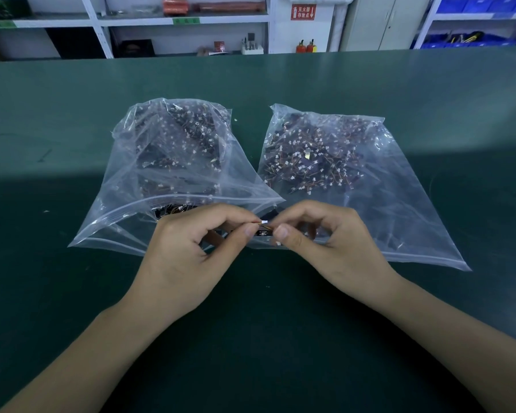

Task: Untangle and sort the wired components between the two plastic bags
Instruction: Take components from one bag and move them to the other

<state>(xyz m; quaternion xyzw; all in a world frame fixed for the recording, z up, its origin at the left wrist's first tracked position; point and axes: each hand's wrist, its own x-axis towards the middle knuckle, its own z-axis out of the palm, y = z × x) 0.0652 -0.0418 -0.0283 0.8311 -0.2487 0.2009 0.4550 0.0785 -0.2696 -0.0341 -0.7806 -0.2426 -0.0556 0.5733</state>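
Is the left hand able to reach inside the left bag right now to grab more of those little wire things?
Probably not yet. The left hand is busy pinching a wired component together with the right hand. The left bag does gape open just beyond its fingers, so once it lets go the way looks free.

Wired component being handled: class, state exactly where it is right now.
In the head view it sits low centre, pinched between the left hand and right hand, the component just above the bags' near edges.
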